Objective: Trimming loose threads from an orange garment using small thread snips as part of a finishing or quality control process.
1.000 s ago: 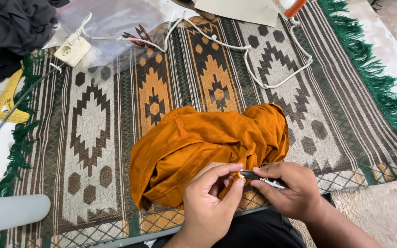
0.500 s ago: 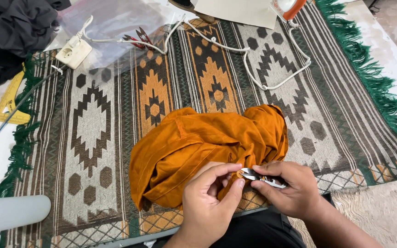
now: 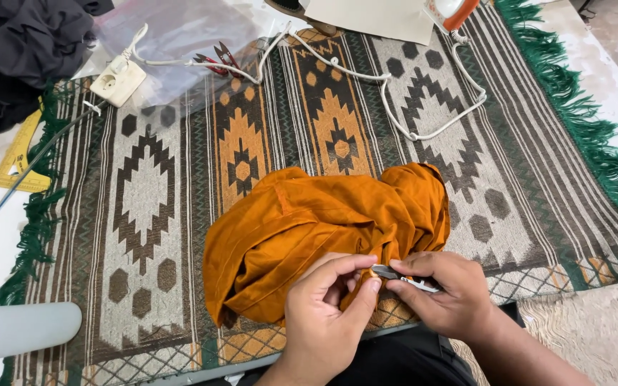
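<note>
At the near edge of the patterned rug (image 3: 144, 214), your right hand (image 3: 445, 293) has its grip clenched on a small metal thread snipper (image 3: 405, 277). Blade tip sits against the hem of the orange garment (image 3: 309, 229). Your left hand (image 3: 327, 311), just beside that grip, pinches the same hem between thumb and 1 finger. Garment lies bunched just beyond both grips. White cord (image 3: 423, 107) lies well beyond.

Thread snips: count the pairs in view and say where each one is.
2. One pair of thread snips is held in the right hand at the edge of the orange garment. A red-handled pair lies on the clear plastic bag. Others may be hidden.
</note>
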